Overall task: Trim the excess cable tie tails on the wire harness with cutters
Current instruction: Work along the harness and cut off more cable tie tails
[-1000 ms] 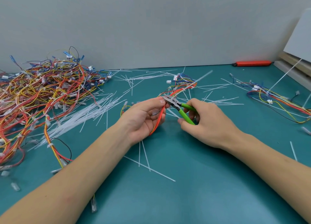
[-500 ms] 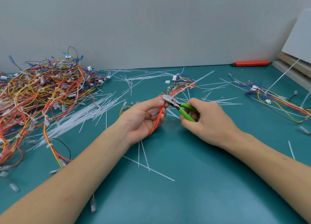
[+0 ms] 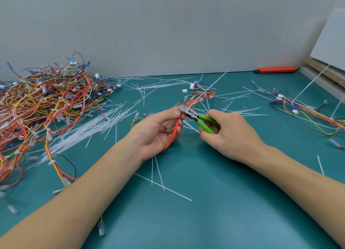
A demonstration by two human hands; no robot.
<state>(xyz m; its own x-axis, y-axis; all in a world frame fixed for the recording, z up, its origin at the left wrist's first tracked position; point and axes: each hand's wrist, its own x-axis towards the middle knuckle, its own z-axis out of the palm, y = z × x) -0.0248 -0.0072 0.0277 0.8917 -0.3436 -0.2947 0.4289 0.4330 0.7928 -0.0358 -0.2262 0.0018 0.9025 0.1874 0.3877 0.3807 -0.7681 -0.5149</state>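
My left hand [image 3: 156, 133] grips a wire harness [image 3: 197, 98] of red, orange and yellow wires above the middle of the teal mat; the wires run through the fist and out towards the back. My right hand [image 3: 229, 134] holds green-handled cutters [image 3: 201, 120]. Their metal jaws [image 3: 184, 111] sit against the harness right at my left thumb and forefinger. A long white cable tie tail [image 3: 216, 80] sticks up and back from the harness further along. Whether the jaws are closed on a tail is hidden by my fingers.
A big pile of wire harnesses [image 3: 43, 103] fills the left side. Another harness [image 3: 306, 110] lies at the right. Cut white tie tails [image 3: 93, 129] litter the mat [image 3: 214, 211]. A red utility knife [image 3: 276, 69] lies by the back wall. White boards [image 3: 330, 48] lean at the right.
Both hands have held nearly still with the harness and cutters; the cutter jaws stay at my left fingertips. The view has shifted slightly.
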